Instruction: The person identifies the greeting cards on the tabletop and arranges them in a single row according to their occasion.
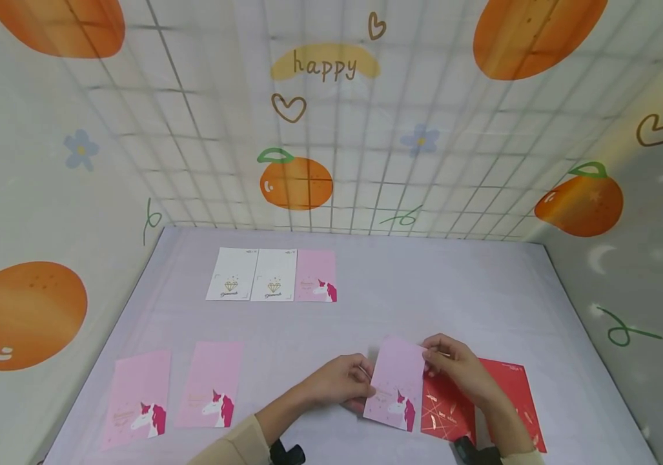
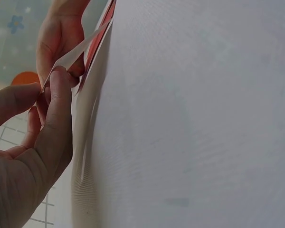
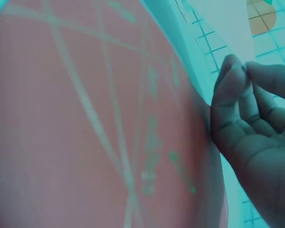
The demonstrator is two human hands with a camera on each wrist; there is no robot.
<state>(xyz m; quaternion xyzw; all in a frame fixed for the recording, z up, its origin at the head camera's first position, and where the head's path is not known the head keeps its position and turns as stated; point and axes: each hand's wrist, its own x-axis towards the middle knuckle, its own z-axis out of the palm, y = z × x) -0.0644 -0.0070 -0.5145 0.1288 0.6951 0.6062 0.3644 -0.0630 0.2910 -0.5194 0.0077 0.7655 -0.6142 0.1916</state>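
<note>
A pink unicorn card [image 1: 389, 381] is held at a slant over the table's front part. My left hand [image 1: 339, 384] pinches its left edge between thumb and fingers. At the upper right corner, my right hand [image 1: 459, 368] pinches the same card. In the left wrist view, the card [image 2: 73, 54] shows nearly edge-on between both hands. A red card with gold lines [image 1: 447, 410] lies just right of it, below my right hand. Another red card [image 1: 520, 394] lies farther right, partly hidden by the right forearm.
Two pink unicorn cards [image 1: 139, 394] lie apart at the front left of the table [image 1: 436, 284]. Toward the back, two white diamond cards [image 1: 231, 271] and one pink unicorn card [image 1: 316, 268] form a row. Printed curtains [image 1: 331, 129] surround the table's back and sides.
</note>
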